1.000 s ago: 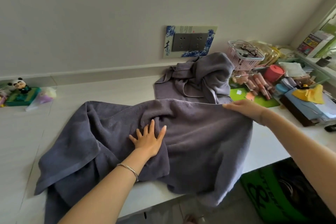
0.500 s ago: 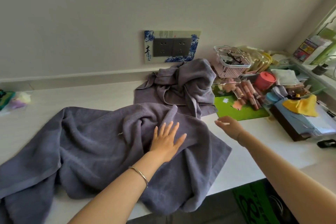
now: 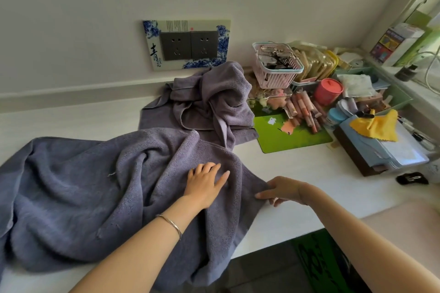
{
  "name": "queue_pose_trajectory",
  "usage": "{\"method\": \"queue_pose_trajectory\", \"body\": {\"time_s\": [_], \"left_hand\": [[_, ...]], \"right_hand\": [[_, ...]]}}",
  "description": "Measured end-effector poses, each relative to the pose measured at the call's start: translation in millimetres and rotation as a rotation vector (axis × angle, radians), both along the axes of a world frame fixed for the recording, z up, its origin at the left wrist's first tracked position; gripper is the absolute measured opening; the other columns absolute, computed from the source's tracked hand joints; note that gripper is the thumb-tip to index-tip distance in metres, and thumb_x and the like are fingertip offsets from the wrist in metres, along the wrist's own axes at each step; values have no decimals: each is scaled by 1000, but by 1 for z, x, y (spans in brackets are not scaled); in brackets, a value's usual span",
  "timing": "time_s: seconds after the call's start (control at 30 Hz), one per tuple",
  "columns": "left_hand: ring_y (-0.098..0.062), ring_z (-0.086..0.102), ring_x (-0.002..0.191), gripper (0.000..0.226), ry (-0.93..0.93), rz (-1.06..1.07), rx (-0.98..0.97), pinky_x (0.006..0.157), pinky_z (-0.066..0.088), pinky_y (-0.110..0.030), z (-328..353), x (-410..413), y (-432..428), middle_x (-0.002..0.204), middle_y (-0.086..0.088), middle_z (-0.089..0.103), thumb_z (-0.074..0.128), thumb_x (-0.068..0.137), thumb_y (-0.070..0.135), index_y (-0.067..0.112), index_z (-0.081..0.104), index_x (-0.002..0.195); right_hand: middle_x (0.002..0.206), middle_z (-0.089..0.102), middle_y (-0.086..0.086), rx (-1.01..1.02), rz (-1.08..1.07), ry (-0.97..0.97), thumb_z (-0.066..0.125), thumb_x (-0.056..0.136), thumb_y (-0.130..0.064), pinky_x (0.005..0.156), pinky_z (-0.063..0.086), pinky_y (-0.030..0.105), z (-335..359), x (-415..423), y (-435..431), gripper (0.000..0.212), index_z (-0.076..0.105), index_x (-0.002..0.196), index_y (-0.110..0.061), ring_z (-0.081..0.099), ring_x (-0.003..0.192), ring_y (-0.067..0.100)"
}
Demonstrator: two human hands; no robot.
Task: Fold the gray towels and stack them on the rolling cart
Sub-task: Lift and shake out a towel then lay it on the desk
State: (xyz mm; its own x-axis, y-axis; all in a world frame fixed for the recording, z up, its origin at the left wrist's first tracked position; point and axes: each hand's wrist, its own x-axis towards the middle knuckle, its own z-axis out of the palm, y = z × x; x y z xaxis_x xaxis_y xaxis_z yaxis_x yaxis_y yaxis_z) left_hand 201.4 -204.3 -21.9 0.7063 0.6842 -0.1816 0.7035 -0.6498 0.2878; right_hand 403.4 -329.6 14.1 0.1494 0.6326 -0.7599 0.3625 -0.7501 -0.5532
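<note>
Your left hand [image 3: 204, 184] lies flat on the near gray towel [image 3: 83, 185], fingers straight and spread, pressing down and grasping nothing. Your right hand [image 3: 282, 190] sits at that towel's right edge with its fingertips [image 3: 259, 196] touching the hem. Whether they have pinched the cloth or only rest against it cannot be told.

This towel lies rumpled on the white counter [image 3: 309, 173], long axis running left to right, with its near side hanging over the counter's front. Both hands are at its right end: the right one at the hem, the left just inboard of it. Nearly all the cloth stretches away to your left. So the next fold probably means carrying this end leftward along that axis, with the right hand the nearer one to take it.

A 2nd gray towel [image 3: 214, 102] is bunched behind, against the wall, its front corner reaching the near towel's far edge. No rolling cart is in view.
</note>
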Motion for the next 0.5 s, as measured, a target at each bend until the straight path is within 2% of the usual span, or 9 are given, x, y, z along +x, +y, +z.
{"method": "queue_pose_trajectory", "body": {"time_s": [0.1, 0.17, 0.27, 0.37, 0.43, 0.5], "left_hand": [[-16, 38, 128, 74, -131, 14, 19, 105, 25, -32, 3, 5, 7, 138, 9, 46, 9, 87, 65, 25, 43, 139], [-16, 43, 124, 79, -267, 35, 63, 103, 26, -30, 8, 7, 13, 133, 7, 52, 3, 83, 62, 23, 50, 134], [-18, 43, 128, 77, -303, 47, 108, 107, 26, -32, 14, 15, 24, 138, 3, 50, 7, 86, 60, 20, 51, 134], [-17, 20, 143, 62, -138, 29, 18, 117, 10, -38, 15, 22, 27, 155, 2, 26, 14, 96, 56, 24, 31, 146], [-17, 6, 146, 57, -39, 20, -70, 119, 1, -41, 13, 25, 25, 159, 5, 11, 17, 99, 52, 28, 18, 150], [-16, -1, 147, 58, 10, 9, -112, 119, -2, -43, 9, 28, 21, 160, 5, 2, 15, 98, 54, 31, 9, 151]], "right_hand": [[114, 65, 20, 82, -165, 281, 56, 93, -19, 84, 54, 27, 10, 22, 0, 31, 58, 118, -1, 63, 96, 23], [113, 65, 20, 157, -317, 391, 50, 95, -15, 82, 56, 31, 26, 45, 6, 30, 55, 120, 1, 65, 93, 24], [104, 65, 12, 318, -551, 263, 47, 96, -15, 66, 56, 31, 50, 87, 25, 30, 52, 123, -3, 66, 83, 20], [118, 57, 19, 526, -893, -97, 46, 98, -21, 75, 52, 35, 53, 118, 46, 35, 51, 126, -1, 59, 95, 26], [112, 58, 21, 548, -934, -301, 46, 98, -29, 79, 48, 34, 46, 117, 52, 34, 57, 116, -2, 56, 88, 24], [95, 57, 12, 451, -879, -192, 51, 94, -36, 77, 48, 35, 25, 108, 51, 35, 57, 108, -4, 54, 82, 21]]}}
